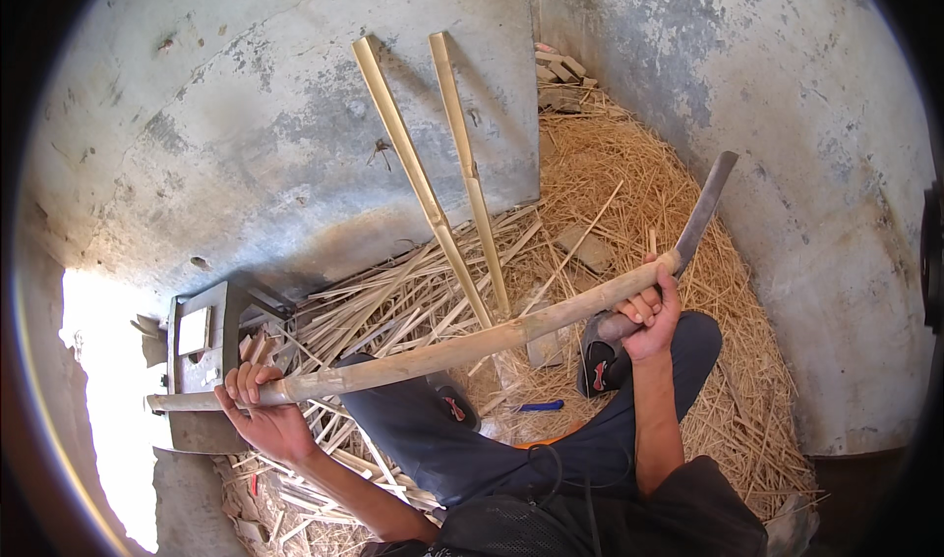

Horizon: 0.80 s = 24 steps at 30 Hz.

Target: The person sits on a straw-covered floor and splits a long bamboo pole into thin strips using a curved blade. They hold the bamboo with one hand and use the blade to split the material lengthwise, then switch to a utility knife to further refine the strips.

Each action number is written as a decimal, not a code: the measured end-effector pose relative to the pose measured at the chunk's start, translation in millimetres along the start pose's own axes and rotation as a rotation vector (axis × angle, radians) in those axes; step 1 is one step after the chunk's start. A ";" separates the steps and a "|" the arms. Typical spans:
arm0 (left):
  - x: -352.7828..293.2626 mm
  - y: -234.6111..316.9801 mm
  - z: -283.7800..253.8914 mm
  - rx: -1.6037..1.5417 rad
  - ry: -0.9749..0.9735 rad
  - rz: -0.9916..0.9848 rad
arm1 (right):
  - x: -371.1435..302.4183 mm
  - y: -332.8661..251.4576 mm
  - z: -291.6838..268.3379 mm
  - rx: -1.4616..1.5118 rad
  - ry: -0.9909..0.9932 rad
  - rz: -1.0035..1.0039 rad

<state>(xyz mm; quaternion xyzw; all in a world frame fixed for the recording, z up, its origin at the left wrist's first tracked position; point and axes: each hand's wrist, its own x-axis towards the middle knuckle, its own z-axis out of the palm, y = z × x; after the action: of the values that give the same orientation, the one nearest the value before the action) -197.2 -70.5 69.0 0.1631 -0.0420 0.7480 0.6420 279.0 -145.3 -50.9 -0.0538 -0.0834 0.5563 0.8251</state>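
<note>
A long, slightly curved bamboo pole [442, 353] lies slantwise across my raised knees, its right end higher in the picture. Near its left end, at a node, my left hand [264, 414] is closed around it with the fingers over the top. By the other end, my right hand [651, 311] is closed against both the pole and a large knife. The knife's rounded wooden handle end [618, 327] sticks out below that hand. Its long dark blade [708, 203] points up and right past the pole's end. Part of the handle is hidden by hand and pole.
Two split bamboo lengths [413, 174] lean on the worn wall ahead. Split strips [393, 287] and straw-like shavings [629, 154] cover the floor. A blue-handled tool [541, 406] lies between my feet. At left stands a dark box-like stand [211, 346].
</note>
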 end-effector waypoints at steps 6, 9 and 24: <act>0.1 -2.2 -0.3 -0.061 -0.053 -0.020 | -1.0 -1.1 -0.2 -0.005 -0.026 -0.036; 0.2 -2.3 -4.5 -0.104 -0.071 -0.039 | -2.3 -4.6 1.8 -0.033 -0.047 -0.078; 12.5 -57.7 12.4 0.436 0.075 0.412 | 17.7 -1.0 -43.7 -1.010 0.547 0.035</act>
<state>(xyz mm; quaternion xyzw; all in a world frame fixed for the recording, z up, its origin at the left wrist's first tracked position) -140.2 -52.1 76.0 0.2575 0.1113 0.8593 0.4278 295.0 -129.0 -92.2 -0.5844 -0.1212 0.4267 0.6794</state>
